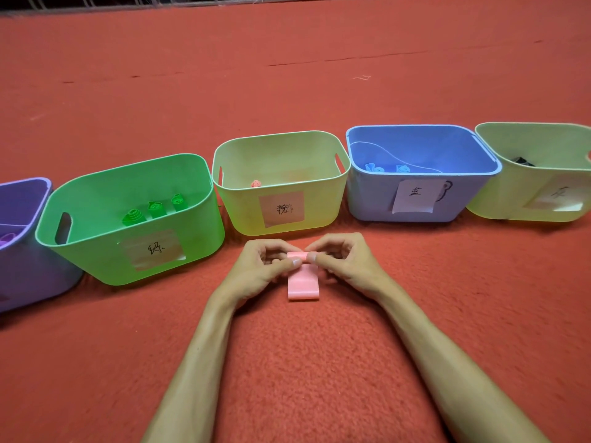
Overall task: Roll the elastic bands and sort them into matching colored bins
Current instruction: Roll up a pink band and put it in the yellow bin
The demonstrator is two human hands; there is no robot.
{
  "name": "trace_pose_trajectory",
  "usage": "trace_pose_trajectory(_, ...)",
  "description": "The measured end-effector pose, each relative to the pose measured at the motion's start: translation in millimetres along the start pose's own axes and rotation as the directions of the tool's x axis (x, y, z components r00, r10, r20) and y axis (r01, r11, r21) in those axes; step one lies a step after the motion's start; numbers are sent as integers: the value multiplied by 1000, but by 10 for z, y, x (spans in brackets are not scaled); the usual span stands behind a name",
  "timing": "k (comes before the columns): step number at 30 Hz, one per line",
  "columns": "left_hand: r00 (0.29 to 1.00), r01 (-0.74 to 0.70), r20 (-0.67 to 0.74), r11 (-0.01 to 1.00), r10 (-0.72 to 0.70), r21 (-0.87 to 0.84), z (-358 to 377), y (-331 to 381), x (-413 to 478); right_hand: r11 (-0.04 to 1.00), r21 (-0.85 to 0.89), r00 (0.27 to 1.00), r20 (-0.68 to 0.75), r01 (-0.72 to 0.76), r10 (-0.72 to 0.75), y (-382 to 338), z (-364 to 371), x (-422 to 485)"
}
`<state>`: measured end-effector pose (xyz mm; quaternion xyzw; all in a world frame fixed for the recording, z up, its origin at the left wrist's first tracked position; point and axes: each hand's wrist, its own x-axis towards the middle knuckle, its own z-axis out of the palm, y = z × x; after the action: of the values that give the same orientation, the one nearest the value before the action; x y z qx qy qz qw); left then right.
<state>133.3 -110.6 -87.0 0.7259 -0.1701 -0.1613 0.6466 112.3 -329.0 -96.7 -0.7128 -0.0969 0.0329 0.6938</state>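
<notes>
The pink band [303, 284] is lying on the red carpet [303, 362], its far end curled between the left hand [259, 266] and right hand [347, 260], both pinching the roll. Looking thin, limp and springy, it is likely needing edge grips. The pink-labelled bin [243, 212] is sitting just beyond.

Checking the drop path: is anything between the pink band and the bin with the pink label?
Nothing visible. The left hand and right hand pinch the band; the bin stands straight beyond, with bare carpet between.
</notes>
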Motion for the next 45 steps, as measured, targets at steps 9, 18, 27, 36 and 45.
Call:
trace_pose_trajectory(9,1000,18,4,1000,-18,13,14,19,9,999,1,998,-19,54,-54,-34,-13,-31)
trace_pose_trajectory(18,999,-16,-30,1000,15,-11,-2,-12,-4,1000,-26,1000,-21,8,-9,-31,-3,-11)
trace_pose_trajectory(27,999,11,-40,1000,-11,21,22,22,-2,998,-22,998,-23,56,-57,-50,-11,-47)
trace_pose_trajectory(36,998,-16,-59,998,12,-56,17,46,-11,999,-44,1000,5,11,-11,-64,25,-26)
trace_pose_trajectory(45,998,28,-51,1000,-28,-3,21,66,-25,999,-15,999,17,42,-41,-46,-5,-40)
